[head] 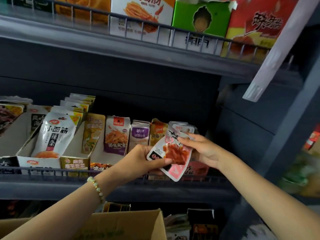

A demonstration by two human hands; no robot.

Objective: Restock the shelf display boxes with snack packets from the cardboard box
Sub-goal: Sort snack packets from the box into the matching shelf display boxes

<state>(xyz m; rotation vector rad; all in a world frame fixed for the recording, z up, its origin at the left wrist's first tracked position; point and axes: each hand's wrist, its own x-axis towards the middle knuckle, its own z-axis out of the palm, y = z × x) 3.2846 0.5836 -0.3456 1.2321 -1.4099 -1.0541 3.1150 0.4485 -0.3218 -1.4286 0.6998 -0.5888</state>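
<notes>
A pink-and-white snack packet point(176, 153) with red food printed on it is held up in front of the middle shelf. My left hand point(147, 160) grips its lower left edge, thumb across the front. My right hand point(202, 149) pinches the packet's top right edge, just in front of more upright packets of the same kind point(181, 127) in the pink display box point(197, 168) at the shelf's right end. The open cardboard box point(124, 226) sits below my left forearm at the bottom of the view; its contents are hidden.
Display boxes with white point(53, 134), yellow-green point(92, 132), orange-purple point(116, 135) and purple point(139, 134) packets line the middle shelf behind a wire rail point(52, 170). The upper shelf point(121, 49) carries large cartons. A dark upright panel point(245, 135) closes the right side.
</notes>
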